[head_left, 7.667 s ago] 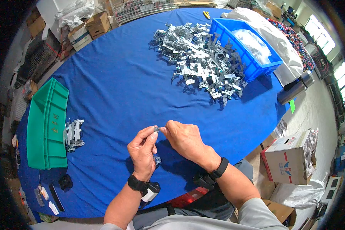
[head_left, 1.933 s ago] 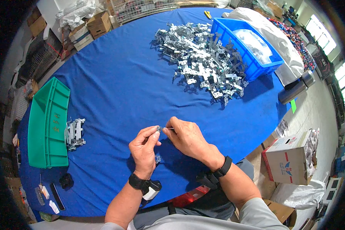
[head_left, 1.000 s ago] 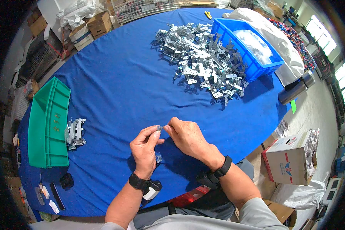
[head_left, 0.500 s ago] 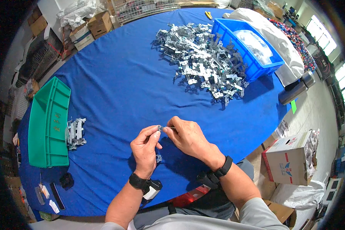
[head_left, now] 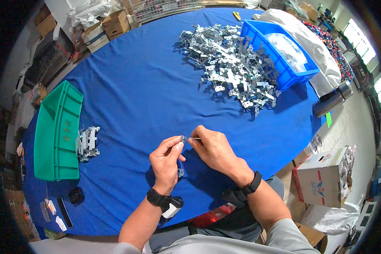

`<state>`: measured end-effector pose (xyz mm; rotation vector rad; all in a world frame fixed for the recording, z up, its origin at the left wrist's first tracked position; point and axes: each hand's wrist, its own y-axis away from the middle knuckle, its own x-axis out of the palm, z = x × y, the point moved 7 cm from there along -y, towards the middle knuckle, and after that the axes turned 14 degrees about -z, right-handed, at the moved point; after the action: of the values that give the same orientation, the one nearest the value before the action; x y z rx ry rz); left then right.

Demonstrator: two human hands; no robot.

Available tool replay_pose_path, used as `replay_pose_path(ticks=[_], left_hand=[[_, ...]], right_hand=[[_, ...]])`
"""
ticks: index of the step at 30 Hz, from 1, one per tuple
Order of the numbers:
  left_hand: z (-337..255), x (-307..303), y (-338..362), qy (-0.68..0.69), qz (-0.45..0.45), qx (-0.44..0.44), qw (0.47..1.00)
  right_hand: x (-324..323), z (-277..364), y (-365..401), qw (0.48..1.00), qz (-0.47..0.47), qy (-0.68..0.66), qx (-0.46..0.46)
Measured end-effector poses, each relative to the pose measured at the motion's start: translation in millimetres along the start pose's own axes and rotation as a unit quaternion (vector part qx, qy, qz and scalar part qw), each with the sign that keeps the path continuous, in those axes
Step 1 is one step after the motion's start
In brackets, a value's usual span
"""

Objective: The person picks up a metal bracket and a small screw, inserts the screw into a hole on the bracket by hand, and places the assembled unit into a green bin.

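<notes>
My left hand (head_left: 165, 163) is closed on a small metal bracket (head_left: 180, 172). One end of the bracket shows at the thumb and fingertips, and the other end sticks out below the palm; the middle is hidden by the hand. Just to the right, my right hand (head_left: 216, 150) pinches a thin metal pin (head_left: 194, 138) between thumb and forefinger. The pin lies level, its tip right at the bracket's upper end. Both hands are over the blue cloth (head_left: 139, 97) near the front of the table.
A large heap of metal brackets (head_left: 228, 63) lies at the back right beside a blue bin (head_left: 283, 70) holding a clear plastic bag. On the left, a smaller stack of brackets (head_left: 88, 144) sits against a green bin (head_left: 57, 131). A metal bottle (head_left: 332, 99) lies at the right edge.
The view has shifted slightly, so the table's contents appear further right. The right fingers have drawn a little away from the left fingertips, and more of the pin shows. Both grips stay closed.
</notes>
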<state>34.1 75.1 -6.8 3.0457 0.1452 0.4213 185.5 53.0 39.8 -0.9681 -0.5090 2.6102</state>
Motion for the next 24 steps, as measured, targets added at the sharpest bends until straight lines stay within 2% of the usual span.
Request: replay_pose_path(ticks=[2,8,24], left_hand=[[0.8,-1.6,-0.1,-0.001,-0.004,-0.005,1.0],[2.9,-2.4,-0.5,0.008,-0.01,-0.043,0.999],[-2.1,-0.8,1.1,-0.002,-0.021,-0.01,1.0]], right_hand=[[-5.7,5.2,-1.6,0.999,-0.025,-0.038,-0.015],[-5.0,8.2,-1.6,0.998,-0.018,-0.059,-0.021],[-0.2,11.4,1.5,0.998,-0.038,-0.053,-0.025]])
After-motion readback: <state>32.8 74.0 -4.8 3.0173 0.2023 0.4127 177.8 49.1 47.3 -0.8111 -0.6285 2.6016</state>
